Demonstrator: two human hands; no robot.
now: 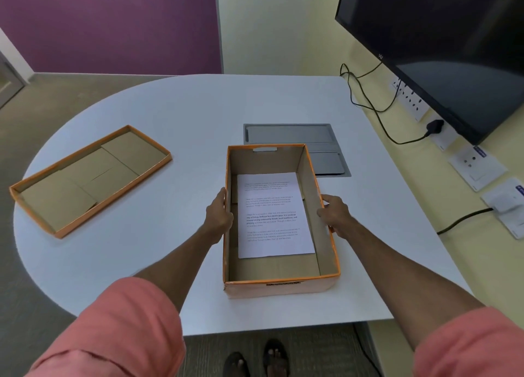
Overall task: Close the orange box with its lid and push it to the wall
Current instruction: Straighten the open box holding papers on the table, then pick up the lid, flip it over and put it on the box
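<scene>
Orange box (pixel 279 287) sits open on the white table (pixel 175 107), near its front edge, long axis running away from me. Inside, flat on the cardboard floor: one printed sheet of paper (pixel 273 215), text too small to read.

My left hand (pixel 219 213) lies flat against the outside of the box's left wall, about midway along; fingers pressed together, thumb up at the rim. My right hand (pixel 334 212) is against the outside of the right wall, opposite the left; fingers curled onto the wall, thumb near the rim. Both hands press the walls from outside; nothing is pinched.

Lid (pixel 90 179) lies well apart from the box, on the left part of the table, turned upside down so its brown cardboard inside faces up, set at an angle to the box.

Just behind the box: a grey hatch (pixel 286 134) set flush in the table top. The yellow wall (pixel 283 22) stands beyond the table's far edge. On the right, a dark screen (pixel 453 44) and a black cable (pixel 368 98). Box is not against any wall.
</scene>
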